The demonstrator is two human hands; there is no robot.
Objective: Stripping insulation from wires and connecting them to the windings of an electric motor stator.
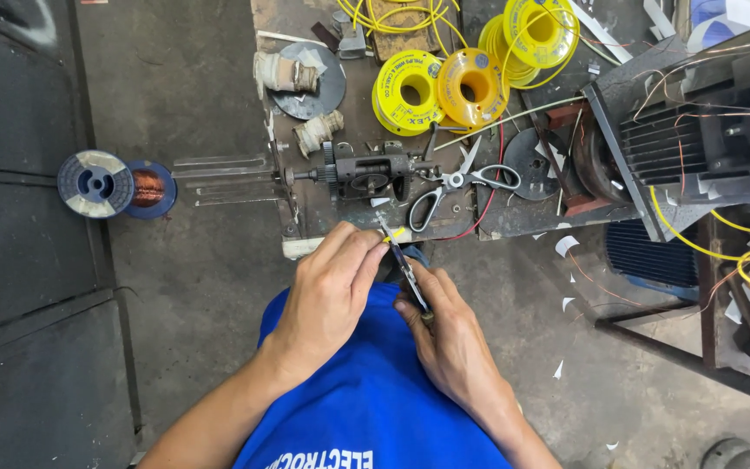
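My right hand [449,326] grips a pair of small dark pliers [410,274] whose tip points up and to the left. My left hand [332,287] pinches a short piece of yellow wire [395,234] at the pliers' tip. Both hands are close together over my lap, just in front of the workbench edge [301,247]. A pair of scissors [457,182] lies on the bench just beyond the hands, beside a small hand-cranked winding machine [366,169].
Several yellow spools [410,82] of wire stand at the back of the bench. A copper-wire spool [119,184] lies on the floor at left. A motor stator with loose copper and yellow wires [705,148] sits at right on a metal frame.
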